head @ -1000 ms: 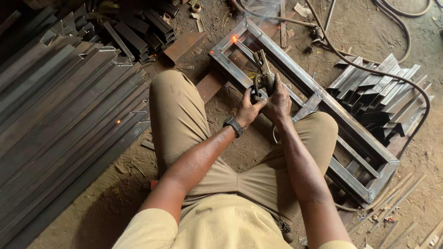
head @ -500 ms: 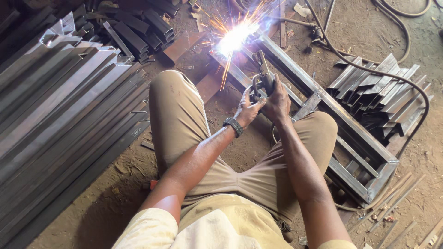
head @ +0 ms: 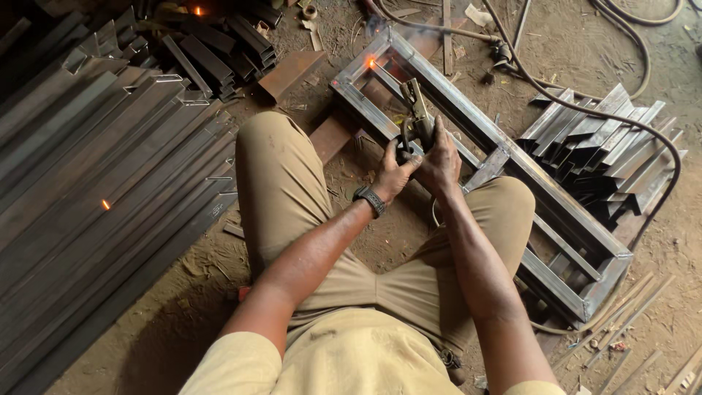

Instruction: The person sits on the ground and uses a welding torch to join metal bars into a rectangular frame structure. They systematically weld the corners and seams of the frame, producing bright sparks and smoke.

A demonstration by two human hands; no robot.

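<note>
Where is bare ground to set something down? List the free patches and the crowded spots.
Free: the dirt between the long steel bars and the person's left knee, and the dirt at upper right between the welded frame and the looping cable. Crowded: the stack of cut pieces right of the frame, the scrap pile at top, and the rods at lower right.

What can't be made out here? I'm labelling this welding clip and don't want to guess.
Head view, the only one:
- Electrode holder: its grip is hidden by the left hand and right hand; any rod is too thin to see.
- Steel frame: the near side is hidden behind the right knee.
- Angle-iron stack: cut off by the left edge.
</note>
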